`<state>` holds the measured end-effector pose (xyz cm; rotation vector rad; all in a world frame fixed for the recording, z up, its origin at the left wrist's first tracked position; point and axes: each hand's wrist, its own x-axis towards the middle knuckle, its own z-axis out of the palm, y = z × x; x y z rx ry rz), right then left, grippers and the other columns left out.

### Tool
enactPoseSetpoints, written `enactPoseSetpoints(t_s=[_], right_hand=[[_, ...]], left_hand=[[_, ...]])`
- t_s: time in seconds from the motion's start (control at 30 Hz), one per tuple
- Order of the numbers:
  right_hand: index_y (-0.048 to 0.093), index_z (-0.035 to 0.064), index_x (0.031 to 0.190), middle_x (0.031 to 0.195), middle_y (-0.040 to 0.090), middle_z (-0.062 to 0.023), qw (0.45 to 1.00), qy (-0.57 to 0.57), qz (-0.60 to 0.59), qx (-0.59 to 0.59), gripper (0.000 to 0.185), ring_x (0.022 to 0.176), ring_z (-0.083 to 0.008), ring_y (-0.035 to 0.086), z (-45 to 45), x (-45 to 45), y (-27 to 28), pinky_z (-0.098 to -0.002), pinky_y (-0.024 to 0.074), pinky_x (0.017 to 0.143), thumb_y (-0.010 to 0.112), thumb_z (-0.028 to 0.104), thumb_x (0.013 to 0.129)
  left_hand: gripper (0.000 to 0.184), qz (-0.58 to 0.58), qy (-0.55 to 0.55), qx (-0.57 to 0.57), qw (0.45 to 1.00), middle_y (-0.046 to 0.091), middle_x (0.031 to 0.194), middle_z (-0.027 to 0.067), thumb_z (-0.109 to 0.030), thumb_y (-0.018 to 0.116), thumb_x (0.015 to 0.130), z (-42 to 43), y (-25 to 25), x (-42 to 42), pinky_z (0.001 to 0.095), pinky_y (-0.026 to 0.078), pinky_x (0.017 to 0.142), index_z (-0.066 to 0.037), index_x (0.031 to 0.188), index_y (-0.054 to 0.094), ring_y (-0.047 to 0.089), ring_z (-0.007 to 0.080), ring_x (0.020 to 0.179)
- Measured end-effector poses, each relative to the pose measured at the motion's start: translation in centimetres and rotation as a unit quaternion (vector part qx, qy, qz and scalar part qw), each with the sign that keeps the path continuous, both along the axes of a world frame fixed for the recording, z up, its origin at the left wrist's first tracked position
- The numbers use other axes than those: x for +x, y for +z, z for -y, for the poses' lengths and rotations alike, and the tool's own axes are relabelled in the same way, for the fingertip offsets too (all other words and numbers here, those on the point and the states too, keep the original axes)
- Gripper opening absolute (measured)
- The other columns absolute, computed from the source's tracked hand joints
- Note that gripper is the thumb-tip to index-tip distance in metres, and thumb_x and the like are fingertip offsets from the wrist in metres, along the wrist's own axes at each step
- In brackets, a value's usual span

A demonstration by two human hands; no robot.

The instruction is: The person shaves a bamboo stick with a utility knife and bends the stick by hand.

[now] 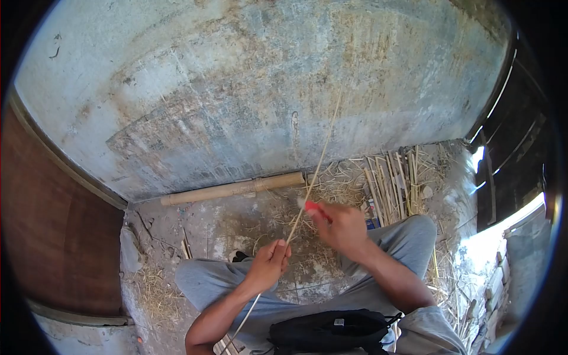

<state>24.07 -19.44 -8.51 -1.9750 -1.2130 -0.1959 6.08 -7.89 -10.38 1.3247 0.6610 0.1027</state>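
Observation:
A long, thin bamboo strip (324, 148) runs slantwise from in front of the wall down past my lap. My left hand (268, 266) is closed around the strip, pinching it between thumb and fingers above my left leg. Below that grip, its lower end curves off toward the bottom of the view. My right hand (346, 232) is wrapped around a small red-handled knife (312, 206). The pale, blurred blade end lies against or just beside the strip, a little above the left hand; contact cannot be made out.
A thick bamboo pole (234, 192) lies along the wall (266, 89). Split bamboo sticks (390, 183) are bundled at right, with shavings (160, 296) scattered on the floor. A black bag (328, 331) rests at my waist. A brown wooden panel (59, 225) stands at left.

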Motion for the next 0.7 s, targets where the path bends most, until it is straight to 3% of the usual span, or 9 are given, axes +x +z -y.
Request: enactPoseSetpoints(t_s=[0.17,0.2,0.27,0.33,0.47,0.7], right_hand=[[0.072,0.0078,0.086,0.059,0.061,-0.0162,0.996,-0.084,-0.013,-0.01,0.024,0.054,-0.0344,0.064,0.4,3.7,0.4,-0.0436,0.0498,0.05,0.068,0.032,0.088],[0.072,0.0076,0.086,0.06,0.061,-0.0166,0.996,-0.085,-0.021,-0.003,0.025,0.055,-0.0352,0.064,0.4,3.7,0.6,-0.0441,0.0502,0.051,0.068,0.032,0.088],[0.072,0.0074,0.086,0.06,0.062,-0.017,0.996,-0.084,-0.029,0.003,0.025,0.056,-0.0361,0.064,0.3,3.6,0.8,-0.0445,0.0506,0.052,0.068,0.032,0.088],[0.073,0.0021,0.09,0.063,0.062,-0.0182,0.997,-0.07,-0.019,0.013,0.025,0.054,-0.0329,0.063,0.3,3.4,1.0,-0.0397,0.0485,0.052,0.07,0.027,0.087],[0.072,0.007,0.087,0.065,0.064,-0.0144,0.998,-0.054,-0.034,0.018,0.025,0.057,-0.0338,0.065,0.1,3.1,1.2,-0.0424,0.0516,0.053,0.069,0.032,0.087],[0.073,0.0059,0.088,0.067,0.066,-0.0122,0.999,-0.013,-0.021,0.026,0.025,0.058,-0.0319,0.065,-0.1,1.8,0.5,-0.0411,0.0518,0.053,0.069,0.031,0.087]], left_hand=[[0.037,0.01,-0.058,0.041,0.997,0.038,0.059,-0.0026,-0.035,0.039,0.107,0.7,-0.5,-0.9,0.0239,0.028,0.043,-0.005,0.088,0.051,0.033,0.0054,0.047],[0.037,0.011,-0.06,0.041,0.997,0.038,0.059,-0.0026,-0.035,0.039,0.107,0.7,-0.4,-0.9,0.0239,0.028,0.043,-0.005,0.088,0.051,0.033,0.0054,0.047],[0.038,0.013,-0.049,0.159,0.986,0.04,0.059,-0.0024,-0.035,0.038,0.107,1.1,-0.3,-1.1,0.0247,0.03,0.045,-0.004,0.087,0.051,0.035,0.0057,0.049],[0.039,0.007,-0.051,0.175,0.983,0.04,0.059,-0.0022,-0.035,0.037,0.107,1.2,0.0,-1.7,0.0251,0.031,0.046,-0.004,0.087,0.051,0.036,0.0057,0.05],[0.04,-0.045,-0.047,0.236,0.97,0.042,0.058,-0.0017,-0.035,0.037,0.107,1.5,0.3,-4.4,0.0256,0.033,0.048,-0.004,0.087,0.051,0.039,0.0065,0.052],[0.039,-0.073,-0.032,0.196,0.977,0.043,0.057,-0.0013,-0.035,0.037,0.107,3.3,1.1,-9.3,0.0252,0.035,0.049,-0.004,0.087,0.051,0.041,0.008,0.052]])
